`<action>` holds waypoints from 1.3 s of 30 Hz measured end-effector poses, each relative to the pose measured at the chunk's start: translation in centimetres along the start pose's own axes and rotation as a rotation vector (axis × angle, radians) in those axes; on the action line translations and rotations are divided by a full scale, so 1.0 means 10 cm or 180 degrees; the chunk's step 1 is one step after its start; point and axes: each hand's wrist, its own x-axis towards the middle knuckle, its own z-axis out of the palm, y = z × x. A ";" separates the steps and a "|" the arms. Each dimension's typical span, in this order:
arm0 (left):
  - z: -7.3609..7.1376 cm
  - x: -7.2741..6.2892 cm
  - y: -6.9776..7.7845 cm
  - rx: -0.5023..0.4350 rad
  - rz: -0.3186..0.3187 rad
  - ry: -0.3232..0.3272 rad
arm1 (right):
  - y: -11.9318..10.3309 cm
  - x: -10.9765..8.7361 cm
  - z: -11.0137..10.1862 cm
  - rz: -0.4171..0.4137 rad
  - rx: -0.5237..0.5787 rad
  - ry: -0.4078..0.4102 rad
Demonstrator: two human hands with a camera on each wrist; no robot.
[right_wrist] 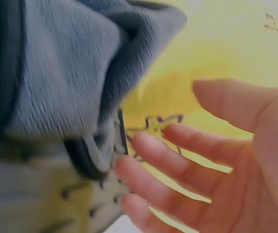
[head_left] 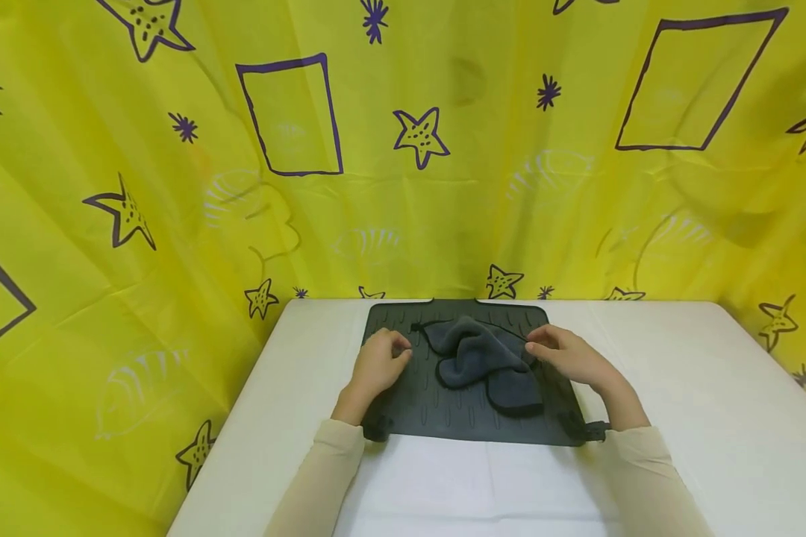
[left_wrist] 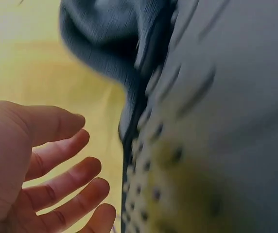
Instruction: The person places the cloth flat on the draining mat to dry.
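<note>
A dark blue-grey cloth [head_left: 477,354] with black edging lies crumpled, its folds raised, on a dark ridged mat [head_left: 413,410]. To the left of the cloth, my left hand [head_left: 379,365] hovers over the mat's left side, fingers loosely bent and nothing in them. My right hand [head_left: 567,356] is at the cloth's right edge, fingertips close to the black border. In the right wrist view, the thumb and fingers [right_wrist: 153,155] of that hand are spread apart beside the cloth [right_wrist: 71,68]. The left wrist view shows the left fingers [left_wrist: 66,194] separated, with the cloth [left_wrist: 100,34] beyond them.
The mat lies on a white table [head_left: 705,388], with dark fittings at its two near corners, the right one [head_left: 594,431] sticking out sideways. Behind and at the sides hangs a yellow curtain [head_left: 443,216] printed with stars and frames.
</note>
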 end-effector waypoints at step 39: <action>0.51 -0.11 0.52 0.0633 -0.0171 -0.0580 | 0.21 -0.05 0.00 0.0202 0.0223 -0.0604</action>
